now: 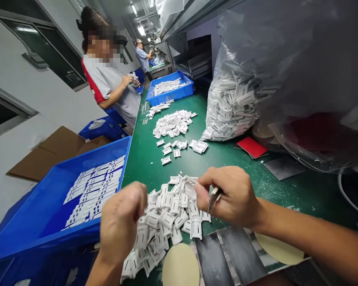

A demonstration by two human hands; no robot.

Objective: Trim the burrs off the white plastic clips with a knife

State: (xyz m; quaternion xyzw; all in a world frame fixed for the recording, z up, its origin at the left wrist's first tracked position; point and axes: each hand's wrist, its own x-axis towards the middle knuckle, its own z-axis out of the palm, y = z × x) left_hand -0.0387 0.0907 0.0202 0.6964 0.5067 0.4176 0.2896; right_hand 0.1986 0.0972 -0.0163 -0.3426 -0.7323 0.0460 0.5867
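Note:
My right hand [231,194] pinches a white plastic part [188,186] between thumb and index finger, above a heap of similar white plastic parts [167,218]. A small metal blade [213,200] sticks out from under its curled fingers; the handle is mostly hidden. On the heap's left side, my left hand [119,222] is closed in a fist with its back to me, slightly blurred. Its fingertips are hidden, so whether it holds anything cannot be made out. The held part has a curved, frame-like shape.
A blue bin [52,186] with rows of white parts stands left of the green table [143,159]. Farther back are more loose parts [174,123], a blue tray [174,94] and a filled plastic bag [229,107]. Dark abrasive sheets [241,254] lie in front. A co-worker [113,83] stands across.

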